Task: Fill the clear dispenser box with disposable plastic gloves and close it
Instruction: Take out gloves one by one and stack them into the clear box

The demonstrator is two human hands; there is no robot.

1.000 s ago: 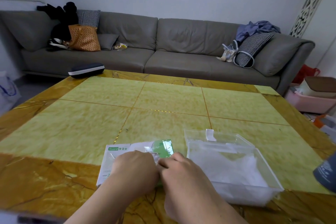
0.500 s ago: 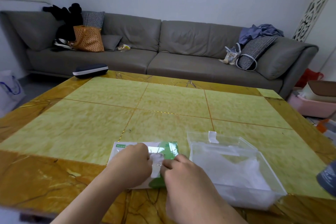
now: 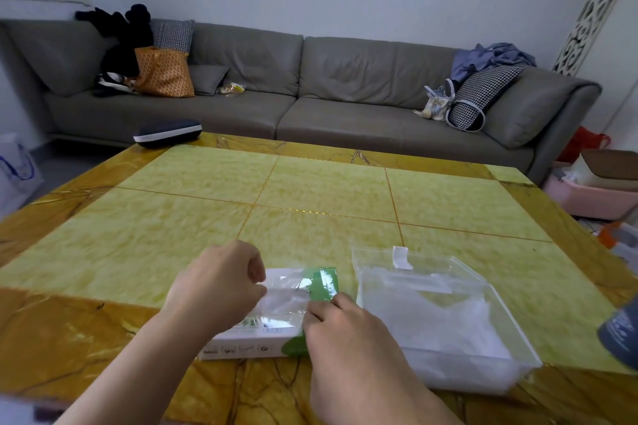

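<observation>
A white and green glove pack [image 3: 262, 338] lies near the table's front edge. My left hand [image 3: 221, 283] pinches a thin clear plastic glove [image 3: 286, 298] stretched above the pack. My right hand [image 3: 345, 328] pinches the same glove at its other end, by the pack's green side. Right of the pack sits the clear dispenser box [image 3: 448, 366], open, with a layer of clear gloves inside. Its clear lid [image 3: 414, 262] with a white tab stands back at the far side.
The yellow tiled table [image 3: 310, 190] stretches ahead. A dark glasses case [image 3: 167, 133] sits at its far left corner. A grey object [image 3: 621, 335] pokes in at the right edge. A grey sofa [image 3: 310, 93] with bags and cushions stands behind.
My hands have moved apart, the left one up and to the left, drawing a clear glove out of the pack and stretching it between them.
</observation>
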